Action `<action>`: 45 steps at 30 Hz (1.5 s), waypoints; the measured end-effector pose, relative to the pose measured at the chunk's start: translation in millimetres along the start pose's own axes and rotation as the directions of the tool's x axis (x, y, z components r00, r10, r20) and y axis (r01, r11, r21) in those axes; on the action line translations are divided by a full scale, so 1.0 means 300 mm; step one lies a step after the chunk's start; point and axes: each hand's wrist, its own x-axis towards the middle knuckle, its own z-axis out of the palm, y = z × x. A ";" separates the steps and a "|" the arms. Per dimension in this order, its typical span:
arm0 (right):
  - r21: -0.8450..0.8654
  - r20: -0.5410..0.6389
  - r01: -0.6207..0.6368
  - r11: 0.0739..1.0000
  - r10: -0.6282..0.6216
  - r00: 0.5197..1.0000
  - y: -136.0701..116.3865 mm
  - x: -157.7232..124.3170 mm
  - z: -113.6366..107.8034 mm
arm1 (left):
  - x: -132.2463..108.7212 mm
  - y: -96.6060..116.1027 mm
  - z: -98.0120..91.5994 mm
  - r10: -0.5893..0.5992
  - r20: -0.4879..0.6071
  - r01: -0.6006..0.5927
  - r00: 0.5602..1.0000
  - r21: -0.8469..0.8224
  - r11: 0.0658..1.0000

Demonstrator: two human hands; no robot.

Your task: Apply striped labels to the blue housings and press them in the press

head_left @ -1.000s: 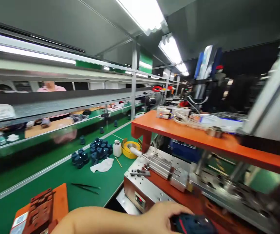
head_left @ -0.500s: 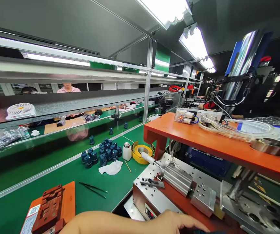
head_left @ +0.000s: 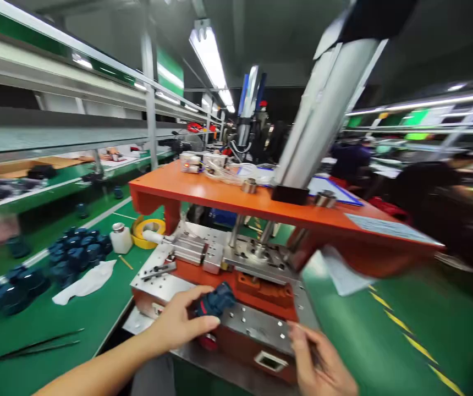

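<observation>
My left hand (head_left: 179, 322) has a dark blue molded plastic part (head_left: 215, 301) gripped in its fingers, long axis angled up and to the right, right over the front of the steel-topped press fixture (head_left: 257, 324). So left's the hand on it, obviously. My right hand (head_left: 319, 366) sits off to the right by the fixture's edge, fingers curled narrow, and I can't tell if it's holding anything.

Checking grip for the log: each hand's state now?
Left hand: closed on a dark blue moulded part.
Right hand: half-open beside the perforated steel plate, nothing visibly held.
</observation>
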 end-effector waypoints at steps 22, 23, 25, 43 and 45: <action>0.035 0.039 0.085 0.996 -0.086 0.996 -0.062 0.013 -0.018 | 0.007 0.009 0.007 -0.049 -0.012 0.049 0.999 0.006 0.999; 0.035 0.039 0.089 0.995 -0.090 0.995 -0.061 0.014 -0.017 | 0.007 0.011 0.007 -0.049 -0.012 0.049 0.999 0.010 0.999; 0.032 0.037 0.097 0.995 -0.098 0.994 -0.061 0.015 -0.016 | 0.006 0.014 0.007 -0.056 -0.012 0.056 0.998 0.017 0.998; 0.027 0.036 0.122 0.992 -0.123 0.992 -0.053 0.009 -0.009 | 0.007 -0.014 -0.001 -0.050 -0.016 0.051 0.999 0.039 0.998; 0.019 0.037 0.123 0.992 -0.124 0.992 -0.050 0.010 -0.009 | 0.009 -0.019 -0.002 -0.037 -0.011 0.037 0.999 0.042 0.998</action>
